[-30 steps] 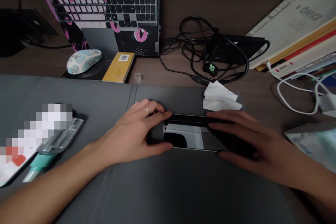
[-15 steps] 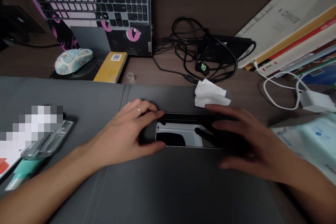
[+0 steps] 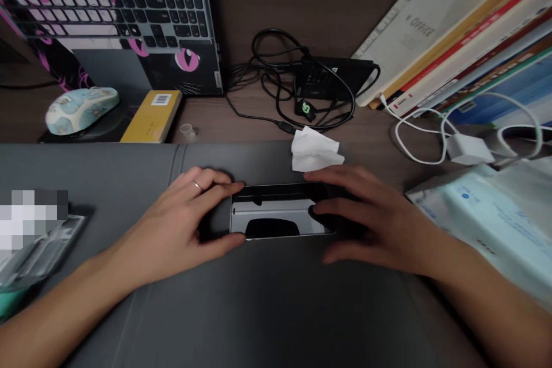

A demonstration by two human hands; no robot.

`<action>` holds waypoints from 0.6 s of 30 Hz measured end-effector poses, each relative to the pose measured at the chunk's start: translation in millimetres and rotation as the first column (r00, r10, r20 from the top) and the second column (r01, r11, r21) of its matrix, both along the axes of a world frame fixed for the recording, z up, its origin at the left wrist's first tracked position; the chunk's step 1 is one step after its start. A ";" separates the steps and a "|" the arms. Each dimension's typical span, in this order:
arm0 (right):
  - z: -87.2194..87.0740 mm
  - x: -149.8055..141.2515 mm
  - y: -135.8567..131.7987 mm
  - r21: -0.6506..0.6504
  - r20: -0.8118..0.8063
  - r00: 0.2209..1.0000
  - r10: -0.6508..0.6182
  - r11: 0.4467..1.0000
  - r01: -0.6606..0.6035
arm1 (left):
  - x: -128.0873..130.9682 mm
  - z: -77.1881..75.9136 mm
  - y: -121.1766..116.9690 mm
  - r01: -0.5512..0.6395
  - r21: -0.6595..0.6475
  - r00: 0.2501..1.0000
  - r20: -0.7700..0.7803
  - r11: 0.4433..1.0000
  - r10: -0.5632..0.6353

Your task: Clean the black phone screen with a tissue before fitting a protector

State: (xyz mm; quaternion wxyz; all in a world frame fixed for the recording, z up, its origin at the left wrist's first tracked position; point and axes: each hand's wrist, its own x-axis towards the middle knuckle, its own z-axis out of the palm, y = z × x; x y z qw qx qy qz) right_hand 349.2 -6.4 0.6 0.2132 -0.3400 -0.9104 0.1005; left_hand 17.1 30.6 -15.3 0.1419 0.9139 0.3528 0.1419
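A black phone (image 3: pixel 276 215) with a glossy, reflecting screen lies flat on a grey desk mat (image 3: pixel 267 305). My left hand (image 3: pixel 185 221) grips the phone's left end, thumb along its near edge and fingers over the far edge, a ring on one finger. My right hand (image 3: pixel 366 218) covers the phone's right end, with its fingers spread and flat on the screen. A crumpled white tissue (image 3: pixel 314 150) lies just behind the phone.
A laptop (image 3: pixel 112 11) with a pink-and-black skin stands at the back left, with a patterned mouse (image 3: pixel 80 109) and a yellow book (image 3: pixel 153 116) before it. Tangled black cables and a charger (image 3: pixel 314 83) lie centre back. Stacked books (image 3: pixel 452 29), a white cable and a plastic packet (image 3: pixel 491 218) are at right.
The view has swung right, so everything sits further left. My right hand has slid from the phone's far edge onto its screen. My left hand keeps its grip.
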 end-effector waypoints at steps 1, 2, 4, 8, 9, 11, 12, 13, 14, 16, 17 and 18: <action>0.1 -0.1 0.0 0.004 -0.003 1.000 0.002 1.000 -0.002 | 0.0 -0.2 -0.1 -0.001 0.002 1.000 -0.004 1.000 0.001; 0.2 -0.2 0.0 0.010 -0.007 1.000 0.003 1.000 -0.003 | 0.0 -0.2 -0.1 -0.004 0.002 1.000 -0.006 1.000 0.004; 0.7 -0.5 0.1 0.024 -0.009 1.000 0.003 1.000 -0.003 | 0.3 -0.2 -0.1 -0.009 -0.002 1.000 -0.012 1.000 0.009; 1.4 -1.4 -0.7 0.039 0.014 1.000 -0.005 0.999 0.005 | 0.9 0.4 0.4 -0.006 -0.010 1.000 -0.017 1.000 0.006; 1.5 -1.8 -1.2 0.051 0.002 1.000 -0.020 0.999 0.019 | 0.9 0.6 0.5 -0.006 -0.009 1.000 -0.017 1.000 0.006; 1.6 -3.6 -2.5 0.064 -0.005 0.999 -0.048 0.997 0.049 | 0.8 0.7 0.6 -0.004 -0.003 1.000 -0.018 1.000 0.003; 1.6 -4.8 -3.1 0.063 0.013 0.999 -0.051 0.997 0.050 | 0.6 0.8 0.6 -0.001 0.000 1.000 -0.018 1.000 0.001; 1.6 -6.3 -3.6 0.061 0.038 0.998 -0.042 0.997 0.040 | 0.5 1.0 0.5 0.001 0.003 1.000 -0.019 1.000 -0.001; 1.5 -7.8 -4.0 0.060 0.060 0.998 -0.032 0.998 0.028 | 0.4 1.1 0.5 0.003 0.005 1.000 -0.018 1.000 -0.003; 1.2 -10.7 -4.4 0.066 0.057 0.998 -0.039 0.997 0.035 | 0.3 1.4 0.3 0.003 0.005 1.000 -0.013 1.000 -0.003; 1.0 -12.0 -4.5 0.067 0.048 0.997 -0.053 0.997 0.049 | 0.3 1.6 0.2 0.003 0.003 1.000 -0.011 1.000 -0.002; 0.7 -13.1 -4.5 0.063 0.045 0.997 -0.063 0.996 0.060 | 0.4 1.7 0.2 0.003 0.002 1.000 -0.008 1.000 -0.003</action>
